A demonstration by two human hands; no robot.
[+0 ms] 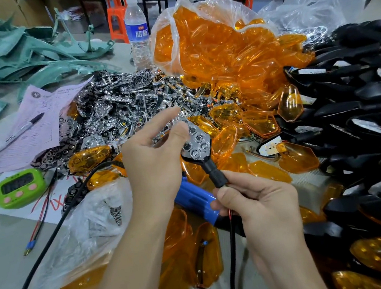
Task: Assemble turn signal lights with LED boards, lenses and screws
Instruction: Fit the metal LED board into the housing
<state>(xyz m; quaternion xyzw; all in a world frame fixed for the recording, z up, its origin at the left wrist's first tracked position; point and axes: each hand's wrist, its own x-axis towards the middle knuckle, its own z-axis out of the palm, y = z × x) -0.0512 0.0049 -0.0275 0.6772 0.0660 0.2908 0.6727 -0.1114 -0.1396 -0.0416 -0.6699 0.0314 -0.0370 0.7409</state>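
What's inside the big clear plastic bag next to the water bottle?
The clear bag is stuffed with orange lenses, some spilling out below. Anything deeper inside is covered by them.

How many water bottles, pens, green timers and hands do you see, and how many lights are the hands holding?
Water bottle: 1
Pen: 1
Green timer: 1
Hands: 2, left hand and right hand
Held light: 1
Total: 6
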